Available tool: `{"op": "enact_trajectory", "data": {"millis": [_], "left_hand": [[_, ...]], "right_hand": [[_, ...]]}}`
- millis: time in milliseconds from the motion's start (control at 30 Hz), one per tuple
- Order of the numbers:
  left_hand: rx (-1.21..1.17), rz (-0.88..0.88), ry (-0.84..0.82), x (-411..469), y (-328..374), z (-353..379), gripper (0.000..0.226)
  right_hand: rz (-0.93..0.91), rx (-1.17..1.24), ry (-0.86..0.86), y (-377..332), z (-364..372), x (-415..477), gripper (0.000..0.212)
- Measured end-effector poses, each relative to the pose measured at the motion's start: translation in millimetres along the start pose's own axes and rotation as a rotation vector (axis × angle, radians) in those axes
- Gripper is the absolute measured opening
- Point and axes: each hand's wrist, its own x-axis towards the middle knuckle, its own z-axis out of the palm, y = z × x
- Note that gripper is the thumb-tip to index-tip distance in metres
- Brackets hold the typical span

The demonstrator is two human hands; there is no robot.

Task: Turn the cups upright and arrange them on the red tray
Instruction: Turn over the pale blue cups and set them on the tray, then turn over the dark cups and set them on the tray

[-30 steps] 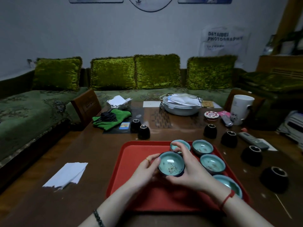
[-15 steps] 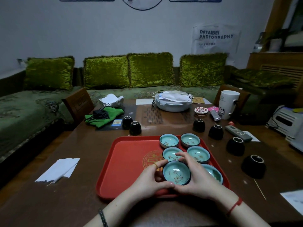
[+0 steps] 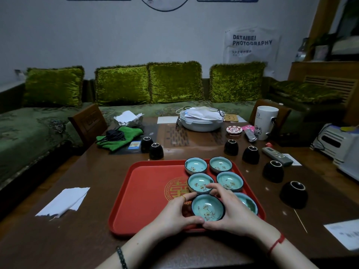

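Indoors, at a dark wooden table [image 3: 81,239], a person cups an upright teacup [image 3: 208,210] between both hands over the near right part of the red tray [image 3: 147,199]. The left hand [image 3: 174,214] curls around the cup's left side, thumb along its near rim, a gold ring on one finger; the right hand [image 3: 231,212] wraps the right side, fingers arched over the far rim. Both hands are partly closed on the cup, which shows a pale blue glazed inside with a flower motif. Whether it rests on the tray cannot be told.

Five more upright cups stand on the tray's right half in two columns: the far-left cup [image 3: 195,165] and far-right cup [image 3: 220,164] by the far edge, the middle-left cup [image 3: 200,183] and middle-right cup [image 3: 229,181] nearer, and a cup [image 3: 248,203] partly hidden behind the right hand at the near right corner.

Off the tray, black cups stand upside down on the table: two [image 3: 153,149] beyond its far left, four to its right, from the farthest [image 3: 231,147] to the nearest [image 3: 293,194]. A folded white paper [image 3: 64,201] lies left of the tray.
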Motion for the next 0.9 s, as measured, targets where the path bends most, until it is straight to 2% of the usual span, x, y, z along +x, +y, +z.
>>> {"op": "enact_trajectory", "data": {"millis": [333, 500, 733, 900], "left_hand": [[-0.011, 0.008, -0.01, 1.6, 0.9, -0.5, 0.077], [-0.16, -0.025, -0.053, 3.1, -1.4, -7.9, 0.07], [-0.141, -0.047, 0.113, 18.4, -13.1, -49.8, 0.064], [-0.07, -0.063, 0.251, 37.7, -21.2, -87.3, 0.064]], "right_hand": [[0.008, 0.0, -0.047, 4.9, -4.3, 2.0, 0.093], [-0.035, 0.036, -0.023, 1.6, -14.0, 12.0, 0.086], [-0.099, 0.108, 0.022, -20.1, -26.1, 50.3, 0.071], [-0.143, 0.072, 0.038, -34.7, -22.1, 95.8, 0.076]]}}
